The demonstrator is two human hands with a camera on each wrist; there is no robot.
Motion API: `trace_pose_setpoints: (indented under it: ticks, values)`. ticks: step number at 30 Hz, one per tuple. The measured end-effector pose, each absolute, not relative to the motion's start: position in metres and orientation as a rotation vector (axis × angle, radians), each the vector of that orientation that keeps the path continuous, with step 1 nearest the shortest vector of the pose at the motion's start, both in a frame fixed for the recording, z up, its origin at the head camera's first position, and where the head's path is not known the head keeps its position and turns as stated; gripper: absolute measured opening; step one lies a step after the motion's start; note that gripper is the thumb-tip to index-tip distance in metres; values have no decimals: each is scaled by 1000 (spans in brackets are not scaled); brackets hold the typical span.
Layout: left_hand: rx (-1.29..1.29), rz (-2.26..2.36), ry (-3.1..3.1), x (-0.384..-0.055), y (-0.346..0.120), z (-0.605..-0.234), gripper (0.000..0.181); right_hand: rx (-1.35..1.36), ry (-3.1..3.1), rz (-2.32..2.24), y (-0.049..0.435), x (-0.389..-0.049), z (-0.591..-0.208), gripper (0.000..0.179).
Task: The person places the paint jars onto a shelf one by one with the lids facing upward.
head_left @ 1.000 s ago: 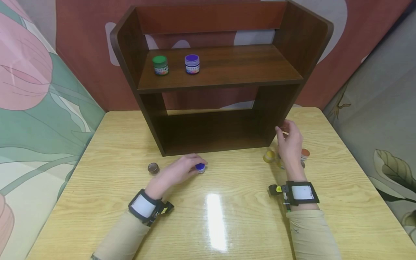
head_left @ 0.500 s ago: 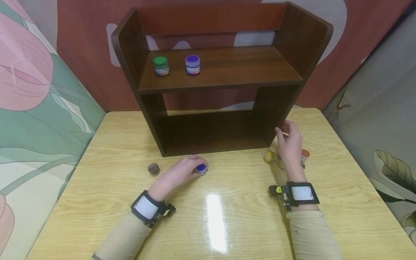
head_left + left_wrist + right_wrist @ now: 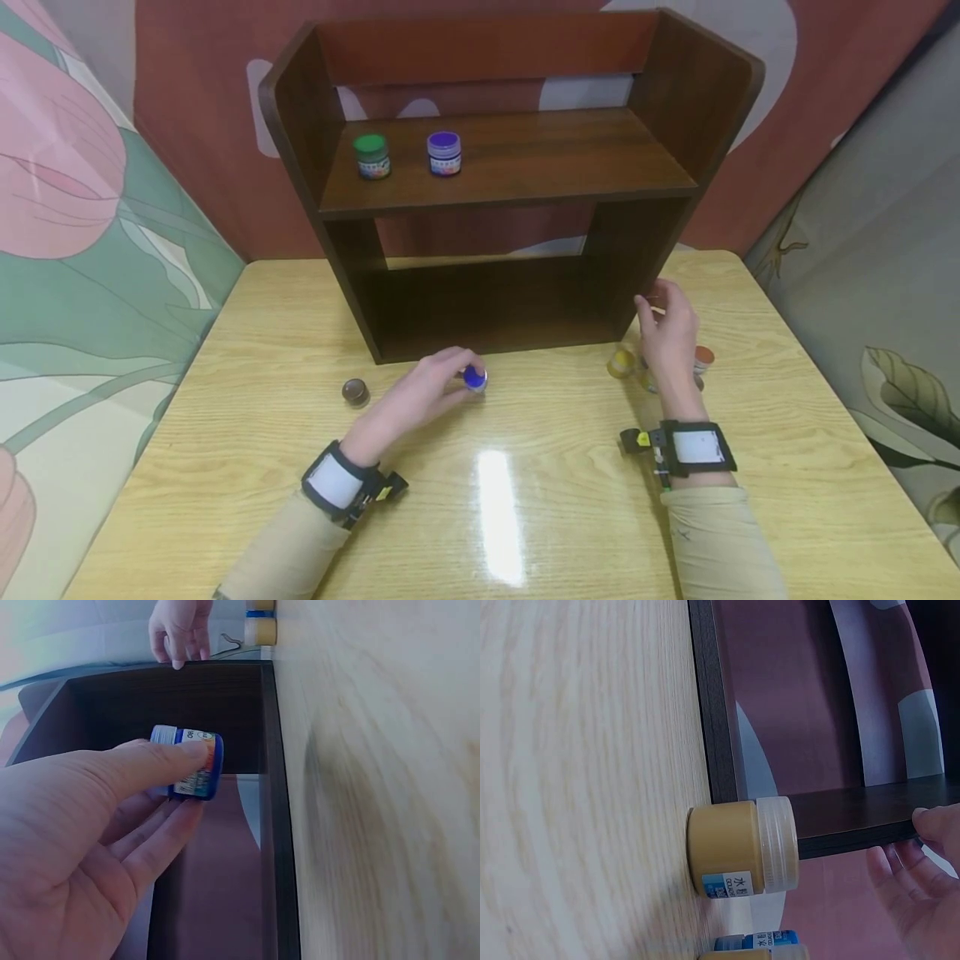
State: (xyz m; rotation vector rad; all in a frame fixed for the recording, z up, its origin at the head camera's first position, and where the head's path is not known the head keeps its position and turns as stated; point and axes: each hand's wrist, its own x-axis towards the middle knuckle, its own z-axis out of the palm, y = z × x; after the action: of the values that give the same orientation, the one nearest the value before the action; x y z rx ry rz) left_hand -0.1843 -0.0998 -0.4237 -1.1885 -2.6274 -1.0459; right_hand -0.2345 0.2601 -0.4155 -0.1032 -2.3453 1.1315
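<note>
My left hand [image 3: 431,387] pinches a small blue paint jar [image 3: 476,379] between thumb and fingers, just in front of the shelf. In the left wrist view the labelled jar [image 3: 196,761] is off the table and lies tilted in the grip. At the shelf's right side panel is my right hand [image 3: 670,333], its fingers loosely bent. Its thumb [image 3: 930,819] touches the panel's edge in the right wrist view, with the other fingers on the outer side. The dark brown two-tier shelf [image 3: 510,196] stands at the back of the table.
Green-lidded [image 3: 372,157] and purple-lidded [image 3: 444,154] jars stand on the upper board. A brown jar [image 3: 356,392] is left of my left hand. Around my right wrist are a yellow jar [image 3: 621,363], an orange-lidded jar [image 3: 702,358] and others, partly hidden.
My left hand has moved slightly right and forward with the blue paint jar, which has tipped in the grip. The right hand has kept its place at the shelf's side.
</note>
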Motion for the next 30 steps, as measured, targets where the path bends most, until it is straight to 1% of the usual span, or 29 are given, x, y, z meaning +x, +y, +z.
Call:
trace_pose_setpoints:
  ticks: [20,30]
  values:
    - [-1103,-1311,-2390,-182,-88,-392,31,-106,-2354,1164,261,-234,-415,29]
    - [-1122,-1329,-2194,-186,-69,-365,35,-80,-2334,1160,262,-234,-416,27]
